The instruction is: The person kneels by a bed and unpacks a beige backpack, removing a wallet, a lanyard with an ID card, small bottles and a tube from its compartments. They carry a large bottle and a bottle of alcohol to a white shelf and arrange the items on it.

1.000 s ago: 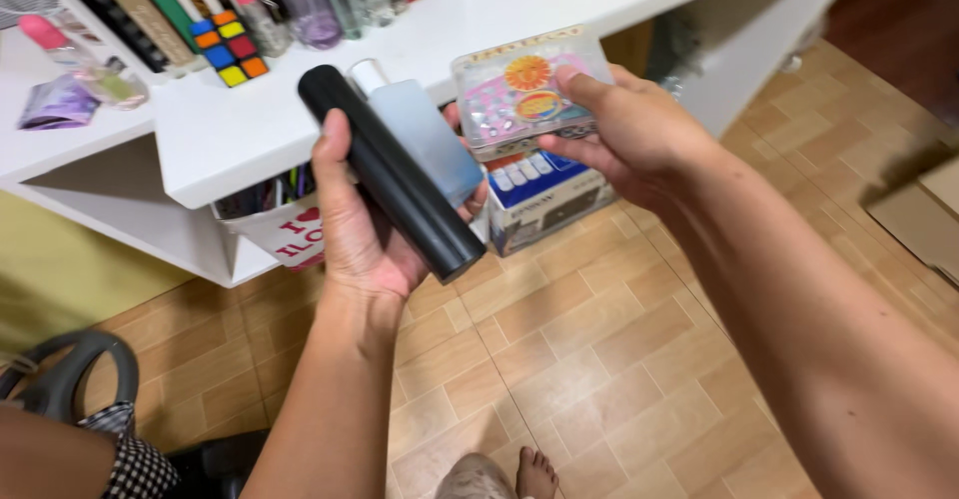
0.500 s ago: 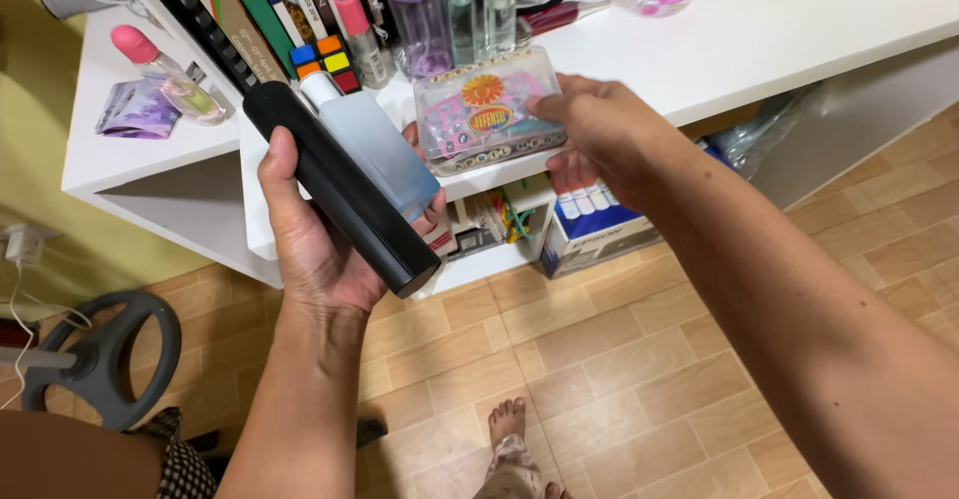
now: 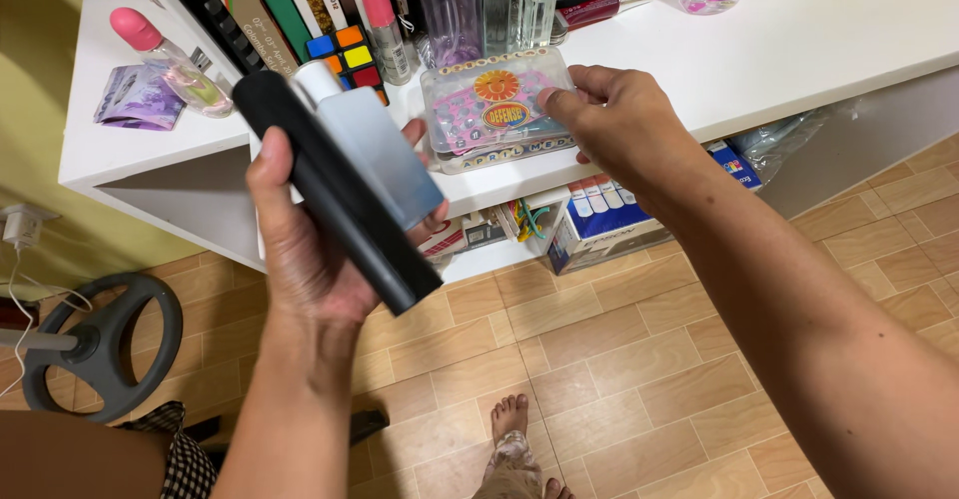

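My left hand [image 3: 310, 249] grips two things together: a long black cylinder [image 3: 335, 194] and, beside it, a pale blue flat bottle with a white cap [image 3: 375, 149]. My right hand [image 3: 624, 124] holds the right end of a clear plastic case with pink and orange labels [image 3: 494, 107]. The case rests low on the white shelf top [image 3: 759, 44], just in front of a row of bottles.
Books, a colourful puzzle cube [image 3: 345, 54], purple and clear bottles [image 3: 450, 4] and a pink-capped bottle [image 3: 165, 59] crowd the shelf. Below are a blue and white box [image 3: 604, 219] and cables. A grey fan base [image 3: 100, 344] stands left; my foot [image 3: 509, 439] is on the wood-pattern floor.
My right hand has brought the clear case from the air in front of the shelf edge down onto the shelf top. My left hand kept its grip and shifted slightly.
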